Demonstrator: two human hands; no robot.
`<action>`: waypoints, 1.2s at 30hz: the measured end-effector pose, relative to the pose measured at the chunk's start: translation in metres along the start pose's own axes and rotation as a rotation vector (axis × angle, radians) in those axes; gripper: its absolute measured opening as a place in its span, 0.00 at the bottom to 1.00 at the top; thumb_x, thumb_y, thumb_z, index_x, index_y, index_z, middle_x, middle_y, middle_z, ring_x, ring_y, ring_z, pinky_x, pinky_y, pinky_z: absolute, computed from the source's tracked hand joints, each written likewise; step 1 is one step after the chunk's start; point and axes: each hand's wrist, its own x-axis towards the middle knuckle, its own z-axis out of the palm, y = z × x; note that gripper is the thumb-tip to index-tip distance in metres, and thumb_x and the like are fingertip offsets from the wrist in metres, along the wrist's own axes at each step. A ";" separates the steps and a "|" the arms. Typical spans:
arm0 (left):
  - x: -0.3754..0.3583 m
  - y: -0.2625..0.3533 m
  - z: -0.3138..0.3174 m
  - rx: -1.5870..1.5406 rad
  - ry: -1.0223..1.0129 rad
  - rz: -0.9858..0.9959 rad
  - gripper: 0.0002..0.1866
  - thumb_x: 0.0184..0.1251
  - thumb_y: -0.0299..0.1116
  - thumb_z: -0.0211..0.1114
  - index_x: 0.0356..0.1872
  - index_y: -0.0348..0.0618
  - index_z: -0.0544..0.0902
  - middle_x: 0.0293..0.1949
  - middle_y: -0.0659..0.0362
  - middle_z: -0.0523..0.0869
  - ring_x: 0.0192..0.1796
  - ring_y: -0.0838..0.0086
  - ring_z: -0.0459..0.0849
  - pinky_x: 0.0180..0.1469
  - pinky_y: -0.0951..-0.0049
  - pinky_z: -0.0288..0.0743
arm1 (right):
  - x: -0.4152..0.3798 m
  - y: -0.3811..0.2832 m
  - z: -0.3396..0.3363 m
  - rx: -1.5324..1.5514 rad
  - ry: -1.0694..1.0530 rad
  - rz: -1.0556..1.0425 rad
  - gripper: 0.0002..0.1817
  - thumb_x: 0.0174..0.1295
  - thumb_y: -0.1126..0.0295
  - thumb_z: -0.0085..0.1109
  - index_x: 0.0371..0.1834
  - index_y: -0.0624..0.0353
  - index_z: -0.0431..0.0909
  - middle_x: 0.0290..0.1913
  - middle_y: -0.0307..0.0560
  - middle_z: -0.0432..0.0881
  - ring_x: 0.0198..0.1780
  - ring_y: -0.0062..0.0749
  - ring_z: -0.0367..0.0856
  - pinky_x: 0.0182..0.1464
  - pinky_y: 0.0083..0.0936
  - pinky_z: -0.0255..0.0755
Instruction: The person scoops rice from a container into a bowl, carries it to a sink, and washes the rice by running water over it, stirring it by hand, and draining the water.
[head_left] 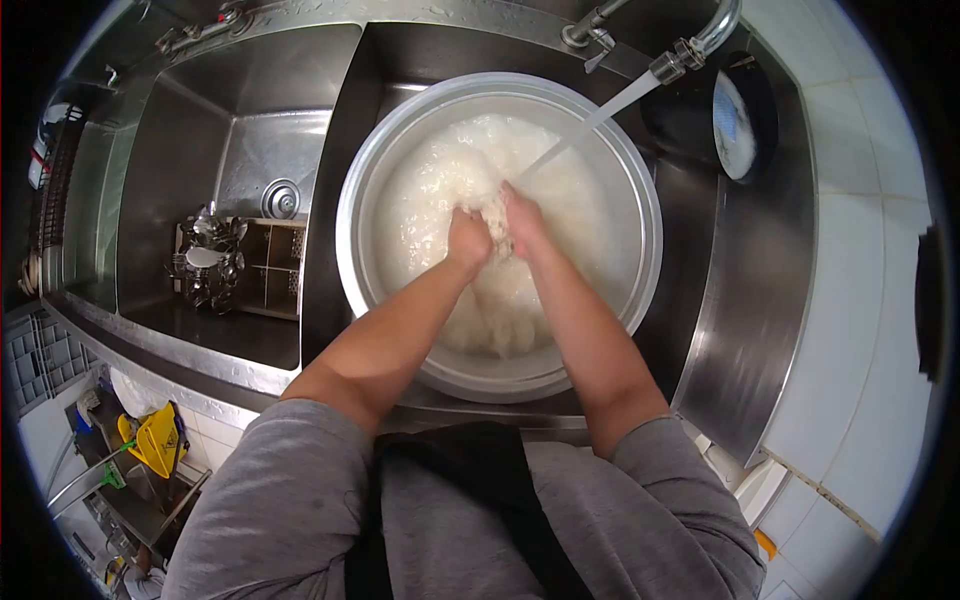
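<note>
A wide round metal basin [352, 215] sits in the sink, filled with cloudy, milky water [440, 165]. Over the middle of it, my left hand [470, 238] is closed, with fingers curled inward. My right hand [522, 218] faces it closely, its fingers bent round a pale, grainy clump of what looks like wet rice [495, 222]. The clump lies between both hands, and its lower part meets the water. From the faucet [690, 55] a stream of water [600, 115] runs into the basin just beyond my right hand.
At the left, another sink [235, 110] has a drain and a divided rack [270, 250] with metal cutlery [210, 255]. A dark pan [762, 120] stands at the upper right. A tiled wall [850, 250] bounds the right side. A yellow caution sign [158, 440] is low at left.
</note>
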 end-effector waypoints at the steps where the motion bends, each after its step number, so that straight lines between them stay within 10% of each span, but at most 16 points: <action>1: 0.015 -0.001 0.004 0.206 -0.021 0.034 0.17 0.71 0.33 0.46 0.50 0.30 0.74 0.45 0.42 0.80 0.47 0.53 0.79 0.50 0.61 0.72 | 0.018 -0.013 0.000 0.002 0.001 -0.001 0.23 0.68 0.56 0.51 0.55 0.66 0.72 0.47 0.51 0.80 0.46 0.36 0.80 0.47 0.32 0.76; 9: 0.066 0.035 0.019 0.081 -0.100 -0.319 0.14 0.66 0.29 0.50 0.49 0.39 0.75 0.41 0.49 0.82 0.43 0.60 0.82 0.39 0.64 0.75 | 0.074 -0.104 0.001 -0.913 -0.304 0.128 0.25 0.63 0.54 0.56 0.58 0.59 0.73 0.49 0.49 0.79 0.44 0.40 0.79 0.41 0.41 0.77; 12: 0.098 0.008 0.024 0.681 -0.193 0.160 0.17 0.63 0.39 0.57 0.43 0.34 0.80 0.46 0.41 0.81 0.43 0.55 0.83 0.49 0.61 0.77 | 0.043 -0.133 0.007 -1.186 -0.390 -0.041 0.26 0.62 0.52 0.57 0.58 0.57 0.74 0.50 0.46 0.78 0.47 0.38 0.79 0.44 0.40 0.76; 17: 0.140 -0.009 0.052 1.187 -0.304 0.636 0.21 0.64 0.47 0.55 0.49 0.44 0.81 0.50 0.48 0.83 0.49 0.57 0.83 0.53 0.60 0.74 | -0.009 -0.153 -0.021 -0.895 -0.540 -0.030 0.26 0.62 0.50 0.56 0.55 0.58 0.76 0.49 0.44 0.80 0.49 0.33 0.79 0.46 0.32 0.76; 24: 0.125 0.025 0.066 1.172 -0.460 0.492 0.16 0.65 0.42 0.54 0.46 0.47 0.83 0.42 0.54 0.86 0.44 0.65 0.84 0.48 0.66 0.74 | -0.015 -0.124 -0.031 -0.243 -0.456 -0.392 0.20 0.65 0.55 0.55 0.41 0.64 0.78 0.37 0.45 0.81 0.41 0.28 0.79 0.40 0.23 0.73; 26: 0.084 0.069 0.068 -0.098 -0.099 -0.356 0.13 0.67 0.37 0.49 0.38 0.44 0.82 0.35 0.57 0.84 0.38 0.68 0.82 0.43 0.69 0.73 | 0.021 -0.097 -0.029 0.087 -0.394 -0.367 0.17 0.66 0.56 0.54 0.38 0.62 0.78 0.33 0.43 0.78 0.34 0.27 0.75 0.36 0.22 0.70; 30: 0.103 0.047 0.072 -0.593 -0.390 -0.079 0.12 0.66 0.34 0.46 0.34 0.43 0.78 0.30 0.59 0.80 0.32 0.70 0.78 0.38 0.65 0.73 | 0.038 -0.073 0.002 0.721 -0.001 -0.380 0.16 0.67 0.57 0.53 0.30 0.58 0.74 0.25 0.39 0.71 0.25 0.26 0.66 0.28 0.24 0.62; 33: 0.086 0.063 0.057 -0.793 -0.308 -0.274 0.11 0.66 0.34 0.47 0.36 0.44 0.78 0.30 0.59 0.78 0.31 0.70 0.76 0.36 0.61 0.73 | 0.017 -0.072 -0.003 0.773 -0.312 -0.320 0.16 0.68 0.57 0.52 0.40 0.62 0.76 0.33 0.44 0.77 0.33 0.27 0.73 0.34 0.24 0.70; 36: 0.089 0.069 0.043 -0.506 -0.357 -0.355 0.12 0.66 0.37 0.48 0.41 0.46 0.78 0.33 0.58 0.79 0.34 0.70 0.77 0.36 0.58 0.74 | -0.057 -0.109 -0.020 0.060 -0.302 -0.342 0.18 0.69 0.61 0.49 0.51 0.64 0.75 0.47 0.49 0.79 0.47 0.31 0.78 0.47 0.27 0.75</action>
